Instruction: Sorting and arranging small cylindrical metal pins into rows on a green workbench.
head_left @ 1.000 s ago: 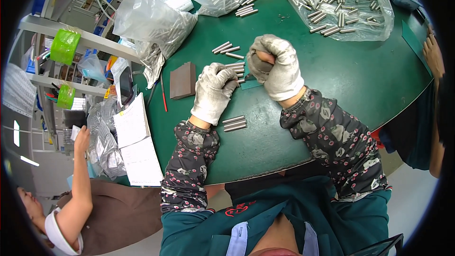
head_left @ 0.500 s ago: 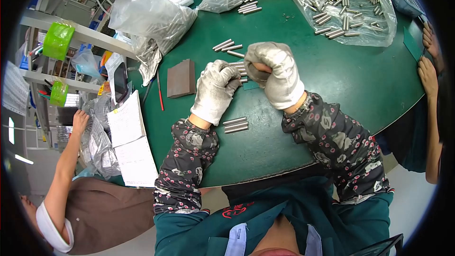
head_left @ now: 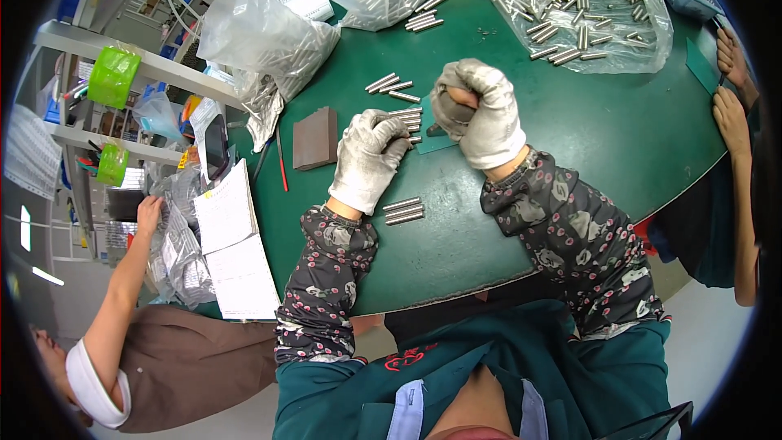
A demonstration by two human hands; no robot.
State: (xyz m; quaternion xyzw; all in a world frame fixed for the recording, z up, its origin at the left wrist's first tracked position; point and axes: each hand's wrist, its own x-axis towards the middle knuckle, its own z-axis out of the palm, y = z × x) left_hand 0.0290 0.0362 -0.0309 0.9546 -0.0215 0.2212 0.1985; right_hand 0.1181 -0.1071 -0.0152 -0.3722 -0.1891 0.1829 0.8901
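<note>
My left hand point(head_left: 365, 161), in a whitish work glove, is closed at the front of a row of short metal pins point(head_left: 410, 113). One metal pin point(head_left: 415, 140) pokes out at its fingertips. My right hand point(head_left: 486, 118), gloved too, is curled tight just to the right. Below its fingers shows a dark tip point(head_left: 436, 129) of something mostly hidden in the grip. Under that tip lies a small green sheet point(head_left: 436, 144). Three pins point(head_left: 403, 211) lie side by side nearer me, and a few loose pins point(head_left: 389, 83) lie beyond the row.
A brown block point(head_left: 314, 138) stands left of my left hand, beside a red pen point(head_left: 283, 165) and an open notebook point(head_left: 234, 240). Bags of pins point(head_left: 269, 28) stand behind; an opened bag point(head_left: 627, 53) spreads at far right. Other people's hands point(head_left: 733, 118) are at both sides.
My right hand has tilted and risen slightly, so the dark tip and more of the green sheet show. My left hand stays by the row. The whole view has shifted a little.
</note>
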